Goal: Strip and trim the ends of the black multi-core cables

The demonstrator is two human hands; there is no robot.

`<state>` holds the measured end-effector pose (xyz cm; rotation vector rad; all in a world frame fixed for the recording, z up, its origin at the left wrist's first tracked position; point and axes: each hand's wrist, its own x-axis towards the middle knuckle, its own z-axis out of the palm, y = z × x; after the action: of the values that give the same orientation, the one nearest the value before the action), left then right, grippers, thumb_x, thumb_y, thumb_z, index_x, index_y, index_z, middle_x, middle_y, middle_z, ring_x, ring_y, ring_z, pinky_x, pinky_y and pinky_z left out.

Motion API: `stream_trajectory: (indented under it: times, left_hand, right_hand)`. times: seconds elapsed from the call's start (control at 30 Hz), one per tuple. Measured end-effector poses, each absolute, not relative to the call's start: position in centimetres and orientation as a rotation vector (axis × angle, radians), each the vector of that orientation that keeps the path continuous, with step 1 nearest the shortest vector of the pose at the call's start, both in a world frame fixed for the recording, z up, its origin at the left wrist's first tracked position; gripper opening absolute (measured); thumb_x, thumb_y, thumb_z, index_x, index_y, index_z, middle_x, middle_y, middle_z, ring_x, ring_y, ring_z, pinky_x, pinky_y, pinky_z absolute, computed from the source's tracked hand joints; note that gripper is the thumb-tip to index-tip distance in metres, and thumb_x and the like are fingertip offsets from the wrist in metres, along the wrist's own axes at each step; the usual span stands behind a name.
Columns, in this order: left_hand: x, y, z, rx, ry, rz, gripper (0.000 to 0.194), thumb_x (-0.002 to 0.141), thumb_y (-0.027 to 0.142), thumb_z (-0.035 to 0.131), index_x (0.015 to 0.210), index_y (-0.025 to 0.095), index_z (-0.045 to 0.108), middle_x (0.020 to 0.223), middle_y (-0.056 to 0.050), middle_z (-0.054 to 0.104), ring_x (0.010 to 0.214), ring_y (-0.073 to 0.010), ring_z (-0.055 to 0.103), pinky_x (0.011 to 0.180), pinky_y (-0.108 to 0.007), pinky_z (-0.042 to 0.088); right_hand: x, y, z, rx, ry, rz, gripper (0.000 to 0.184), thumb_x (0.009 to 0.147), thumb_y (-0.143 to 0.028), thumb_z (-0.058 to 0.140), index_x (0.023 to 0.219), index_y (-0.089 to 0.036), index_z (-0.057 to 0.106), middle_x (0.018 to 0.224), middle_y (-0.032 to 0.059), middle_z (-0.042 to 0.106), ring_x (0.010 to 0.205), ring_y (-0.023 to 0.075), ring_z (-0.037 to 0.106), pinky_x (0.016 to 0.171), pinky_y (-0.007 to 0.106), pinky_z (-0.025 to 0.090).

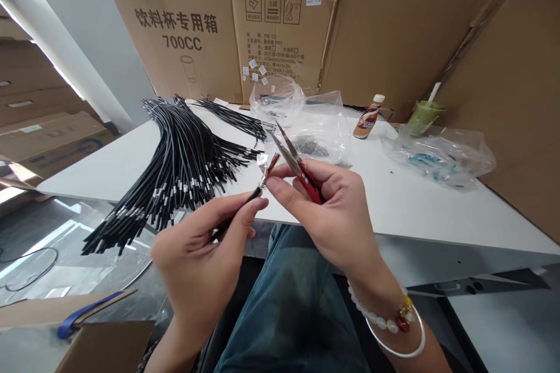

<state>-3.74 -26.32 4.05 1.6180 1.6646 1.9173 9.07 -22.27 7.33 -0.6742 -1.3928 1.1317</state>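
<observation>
My left hand [205, 250] pinches a black cable [238, 210] near its end, where silver foil [263, 168] and coloured inner wires [273, 160] stick out. My right hand [332, 210] grips red-handled snips [301, 172] in its palm, blades pointing up and left, while its fingertips touch the foil end of the cable. Both hands are held above my lap, just in front of the white table's [394, 198] near edge.
A large bundle of black cables [175, 169] lies on the table's left and hangs over its edge. Clear plastic bags [306, 122] [441, 154], a small bottle [367, 118] and a green cup [423, 116] sit farther back. Cardboard boxes [271, 17] stand behind.
</observation>
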Motion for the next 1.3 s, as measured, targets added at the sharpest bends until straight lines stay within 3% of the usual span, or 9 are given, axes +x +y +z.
stream_trajectory:
  times: [0.27, 0.5, 0.63, 0.7, 0.8, 0.97, 1.07, 1.2, 1.3]
  left_hand:
    - [-3.0, -26.5, 4.8, 1.580, 1.494, 1.873, 0.016, 0.086, 0.017, 0.064, 0.079, 0.028, 0.074, 0.067, 0.010, 0.070, 0.047, -0.0043, 0.054, 0.049, -0.018, 0.042]
    - [-4.4, -25.4, 4.2, 1.360, 0.959, 1.497, 0.029, 0.093, 0.041, 0.055, 0.075, 0.021, 0.067, 0.067, 0.003, 0.069, 0.045, -0.0056, 0.056, 0.044, -0.016, 0.040]
    - [-4.8, -25.0, 4.3, 1.031, 0.620, 1.288, 0.036, 0.092, 0.043, 0.056, 0.066, 0.018, 0.056, 0.044, 0.006, 0.053, 0.030, -0.0023, 0.030, 0.035, -0.016, 0.020]
    - [-4.8, -24.9, 4.4, 0.832, 0.392, 1.174, 0.036, 0.095, 0.036, 0.053, 0.064, 0.017, 0.052, 0.036, 0.010, 0.036, 0.029, -0.0024, 0.013, 0.033, -0.015, 0.018]
    - [-5.0, -24.6, 4.3, 0.642, 0.183, 1.083, 0.033, 0.098, 0.028, 0.046, 0.068, 0.017, 0.055, 0.035, 0.012, 0.022, 0.029, -0.0033, 0.006, 0.032, -0.013, 0.017]
    - [-5.0, -24.2, 4.2, 0.824, 0.382, 1.197, 0.023, 0.092, 0.043, 0.057, 0.091, 0.020, 0.058, 0.039, 0.014, 0.027, 0.031, -0.0030, 0.006, 0.032, -0.013, 0.016]
    - [-4.6, -24.2, 4.0, 1.005, 0.543, 1.289, 0.016, 0.093, 0.035, 0.055, 0.085, 0.022, 0.050, 0.040, 0.013, 0.036, 0.030, -0.0029, 0.009, 0.031, -0.011, 0.016]
    - [-4.1, -24.1, 3.4, 1.187, 0.740, 1.454, 0.024, 0.095, 0.039, 0.050, 0.078, 0.023, 0.043, 0.046, 0.009, 0.052, 0.030, -0.0038, 0.029, 0.031, -0.010, 0.022]
    - [-3.9, -24.2, 3.1, 1.224, 0.823, 1.534, 0.024, 0.096, 0.038, 0.050, 0.079, 0.022, 0.045, 0.045, 0.009, 0.048, 0.034, -0.0036, 0.034, 0.035, -0.009, 0.026]
  right_hand:
    - [9.9, -21.1, 7.8, -0.564, -1.434, 1.424, 0.008, 0.075, -0.016, 0.071, 0.076, -0.017, 0.064, 0.060, -0.0064, 0.058, 0.054, 0.0065, 0.055, 0.051, 0.019, 0.045]
    - [9.2, -19.8, 6.7, -0.546, -1.424, 1.514, 0.011, 0.074, -0.024, 0.072, 0.075, -0.018, 0.063, 0.063, -0.0046, 0.056, 0.058, 0.0077, 0.049, 0.058, 0.022, 0.043]
    - [8.6, -19.6, 6.2, -0.538, -1.352, 1.597, 0.016, 0.071, -0.026, 0.076, 0.077, -0.019, 0.064, 0.058, -0.0068, 0.051, 0.054, 0.0061, 0.042, 0.056, 0.021, 0.038]
    - [8.3, -19.6, 6.1, -0.531, -1.311, 1.634, 0.019, 0.069, -0.026, 0.079, 0.077, -0.019, 0.063, 0.053, -0.0088, 0.046, 0.049, 0.0049, 0.035, 0.053, 0.021, 0.035]
    - [8.1, -19.7, 6.0, -0.539, -1.282, 1.604, 0.019, 0.070, -0.027, 0.077, 0.078, -0.019, 0.061, 0.053, -0.0086, 0.047, 0.049, 0.0054, 0.037, 0.053, 0.021, 0.034]
    - [8.1, -19.9, 5.8, -0.594, -1.297, 1.418, 0.013, 0.072, -0.027, 0.071, 0.075, -0.020, 0.061, 0.066, -0.0038, 0.057, 0.063, 0.0085, 0.048, 0.061, 0.022, 0.040]
    - [8.0, -20.2, 6.0, -0.630, -1.305, 1.354, 0.012, 0.070, -0.027, 0.071, 0.073, -0.020, 0.062, 0.066, -0.0044, 0.054, 0.059, 0.0079, 0.044, 0.058, 0.023, 0.039]
    - [7.9, -20.6, 6.3, -0.635, -1.299, 1.360, 0.014, 0.068, -0.027, 0.070, 0.074, -0.019, 0.059, 0.062, -0.0061, 0.049, 0.055, 0.0071, 0.039, 0.057, 0.023, 0.039]
    - [7.7, -20.5, 6.0, -0.636, -1.275, 1.390, 0.017, 0.066, -0.026, 0.072, 0.073, -0.019, 0.059, 0.063, -0.0061, 0.048, 0.055, 0.0072, 0.037, 0.057, 0.023, 0.038]
